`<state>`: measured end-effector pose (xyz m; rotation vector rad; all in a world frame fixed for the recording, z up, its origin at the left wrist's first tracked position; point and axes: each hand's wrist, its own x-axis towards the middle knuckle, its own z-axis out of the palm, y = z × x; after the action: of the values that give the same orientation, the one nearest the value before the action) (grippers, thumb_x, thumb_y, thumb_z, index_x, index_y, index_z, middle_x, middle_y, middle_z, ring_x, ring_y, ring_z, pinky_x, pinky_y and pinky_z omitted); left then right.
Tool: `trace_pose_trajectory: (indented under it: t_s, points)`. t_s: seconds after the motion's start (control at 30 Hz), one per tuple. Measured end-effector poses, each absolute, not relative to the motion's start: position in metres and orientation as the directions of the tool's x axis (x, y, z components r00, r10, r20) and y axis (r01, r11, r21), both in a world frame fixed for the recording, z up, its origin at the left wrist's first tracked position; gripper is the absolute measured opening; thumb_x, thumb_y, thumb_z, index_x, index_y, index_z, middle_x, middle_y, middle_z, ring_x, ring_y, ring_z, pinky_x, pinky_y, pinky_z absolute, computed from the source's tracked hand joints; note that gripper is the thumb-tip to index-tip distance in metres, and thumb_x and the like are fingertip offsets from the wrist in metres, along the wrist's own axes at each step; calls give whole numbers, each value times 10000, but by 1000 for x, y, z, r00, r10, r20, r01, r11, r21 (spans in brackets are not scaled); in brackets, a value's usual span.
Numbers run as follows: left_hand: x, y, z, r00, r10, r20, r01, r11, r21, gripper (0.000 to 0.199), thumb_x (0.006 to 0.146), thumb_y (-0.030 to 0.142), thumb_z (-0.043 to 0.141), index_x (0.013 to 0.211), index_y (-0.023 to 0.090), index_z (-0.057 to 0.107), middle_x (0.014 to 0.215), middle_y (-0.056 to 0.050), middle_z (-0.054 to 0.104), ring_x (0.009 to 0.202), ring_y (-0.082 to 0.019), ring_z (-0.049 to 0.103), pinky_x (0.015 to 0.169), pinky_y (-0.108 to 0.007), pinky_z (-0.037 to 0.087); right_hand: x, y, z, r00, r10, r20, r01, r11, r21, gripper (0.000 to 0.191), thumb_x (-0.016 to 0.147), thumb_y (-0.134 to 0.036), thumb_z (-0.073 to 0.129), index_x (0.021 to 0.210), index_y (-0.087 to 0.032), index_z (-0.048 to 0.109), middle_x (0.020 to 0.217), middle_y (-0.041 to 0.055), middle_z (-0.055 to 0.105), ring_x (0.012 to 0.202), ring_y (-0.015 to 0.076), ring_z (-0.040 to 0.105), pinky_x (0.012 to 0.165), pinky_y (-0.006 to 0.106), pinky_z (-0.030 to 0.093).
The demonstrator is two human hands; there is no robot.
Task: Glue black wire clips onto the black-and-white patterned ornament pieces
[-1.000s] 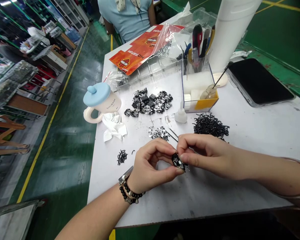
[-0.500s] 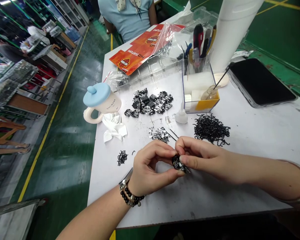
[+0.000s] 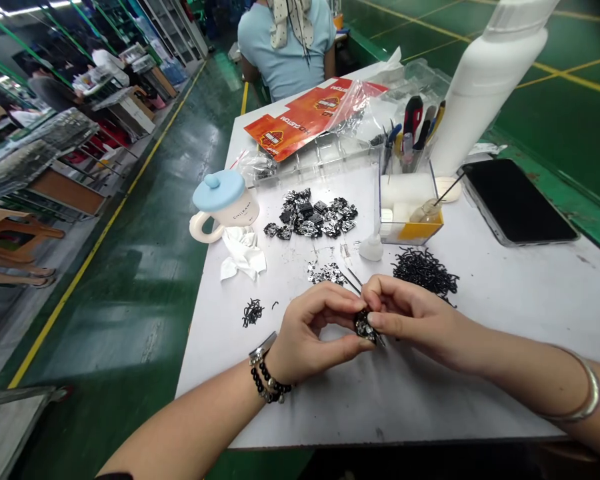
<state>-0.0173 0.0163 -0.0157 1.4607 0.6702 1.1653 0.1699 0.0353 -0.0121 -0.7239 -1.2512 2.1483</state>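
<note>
Left grip [image 3: 313, 330] pinches a part [image 3: 364, 328] over the bench [image 3: 430, 400]; right grip [image 3: 415, 321] pinches it too, apparently also holding tweezers [image 3: 353, 280]. The part looks unfinished; strips [image 3: 423, 270] and silver bits [image 3: 326, 273] lie loose. Whether the pile [image 3: 310, 217] beyond is finished cannot be told.

Left forearm [image 3: 195, 413] slanted up from lower left, left hand [image 3: 313, 330] curved in a C below frame centre, right forearm [image 3: 515, 363] from lower right, right hand [image 3: 423, 321] pinched close beside it
</note>
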Motion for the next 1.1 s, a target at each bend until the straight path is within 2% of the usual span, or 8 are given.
trace_pose_trajectory:
  t_s: [0.17, 0.33, 0.47, 0.57, 0.7, 0.8, 0.9, 1.1]
  points:
    - [-16, 15, -14, 386, 899, 208, -258, -111, 960, 386, 690, 41, 728, 1027, 223, 685, 1042, -69, 584, 922, -159, 636, 805, -280, 579, 172, 37, -14, -673, 718, -175, -263, -454, -851, 278, 806, -268, 690, 819, -190, 424, 730, -44, 452, 647, 67, 413, 575, 189, 325]
    - [-14, 15, -12, 373, 924, 84, -296, 32, 955, 343, 719, 86, 722, 1035, 219, 707, 916, -54, 624, 886, -154, 644, 805, -264, 569, 173, 40, -11, -648, 740, -181, -242, -425, -872, 273, 795, -253, 702, 825, -193, 437, 718, -51, 450, 642, 65, 430, 578, 183, 360]
    - [-14, 15, -13, 385, 921, -65, -380, 222, 898, 319, 703, 84, 742, 995, 211, 714, 937, -44, 681, 871, -130, 661, 793, -215, 558, 173, 39, -9, -632, 756, -170, -218, -384, -897, 264, 795, -278, 705, 867, -194, 465, 774, -35, 481, 701, 71, 467, 613, 180, 396]
    - [-15, 15, -14, 426, 888, -172, -413, 360, 836, 293, 717, 90, 737, 990, 193, 705, 862, -38, 716, 798, -111, 679, 767, -199, 555, 173, 40, -9, -626, 771, -118, -226, -324, -919, 225, 824, -299, 676, 913, -204, 492, 787, -34, 487, 703, 63, 471, 622, 171, 406]
    - [-15, 16, -11, 452, 865, -219, -454, 434, 778, 256, 730, 93, 726, 974, 165, 701, 775, -36, 726, 718, -108, 683, 733, -204, 554, 178, 43, -10, -612, 790, -22, -166, -155, -974, 224, 857, -323, 631, 1035, -247, 516, 795, -25, 484, 731, 86, 484, 634, 197, 420]
    - [-15, 17, -8, 454, 859, -236, -477, 458, 750, 251, 722, 75, 723, 960, 154, 699, 805, -39, 733, 715, -109, 684, 715, -200, 553, 185, 46, -8, -619, 778, 111, -32, 116, -993, 321, 832, -296, 661, 1116, -277, 512, 853, -11, 490, 810, 116, 483, 726, 248, 423]
    - [-15, 18, -8, 452, 856, -253, -478, 471, 741, 249, 719, 69, 723, 953, 150, 690, 838, -37, 733, 721, -104, 682, 707, -196, 556, 188, 48, -4, -643, 735, 216, 86, 350, -933, 324, 818, -269, 672, 1110, -257, 533, 915, 5, 501, 863, 130, 479, 798, 279, 403]
    - [-16, 17, -10, 483, 839, -252, -447, 483, 753, 242, 738, 86, 709, 972, 139, 673, 802, -35, 720, 684, -105, 678, 692, -208, 562, 188, 50, 0, -632, 700, 333, 109, 505, -856, 254, 825, -241, 663, 1053, -217, 553, 925, 10, 526, 854, 121, 482, 783, 271, 413]
